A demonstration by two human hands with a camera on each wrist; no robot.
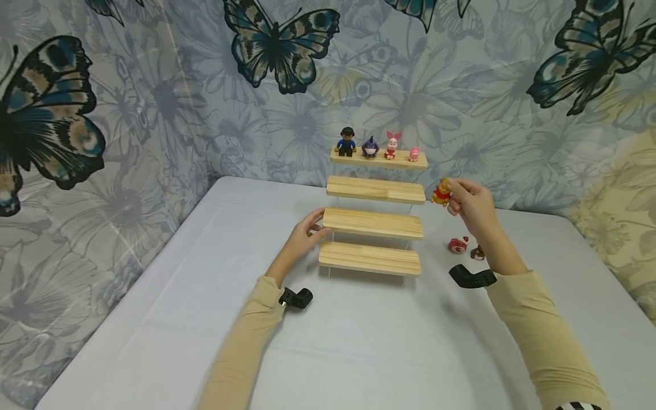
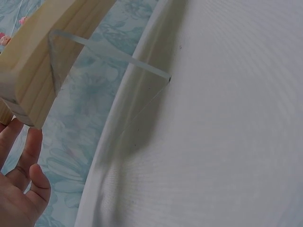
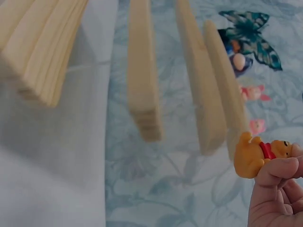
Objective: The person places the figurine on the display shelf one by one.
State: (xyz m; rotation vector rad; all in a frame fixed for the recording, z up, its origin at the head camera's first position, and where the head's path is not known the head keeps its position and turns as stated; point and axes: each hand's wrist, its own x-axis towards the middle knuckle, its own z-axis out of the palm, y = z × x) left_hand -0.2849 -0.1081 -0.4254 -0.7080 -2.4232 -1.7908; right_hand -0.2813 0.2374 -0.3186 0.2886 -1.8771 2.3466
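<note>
My right hand pinches a small yellow bear figurine in a red top, held up just right of a wooden tiered display shelf. In the right wrist view the bear figurine tilts sideways, its head end between thumb and fingers. At the shelf's left side, my left hand touches the end of a middle tier with fingers extended; in the left wrist view the fingertips meet the wood and the thumb stands apart. On the top tier stand a dark-haired figure, a purple figurine, a pink long-eared figurine and a smaller pink one.
Right of the shelf, a pinkish-red figurine and a brown figurine lie on the white-covered table, the brown one partly behind the right wrist. A butterfly-patterned wall covering stands behind the table. Clear supports hold the tiers.
</note>
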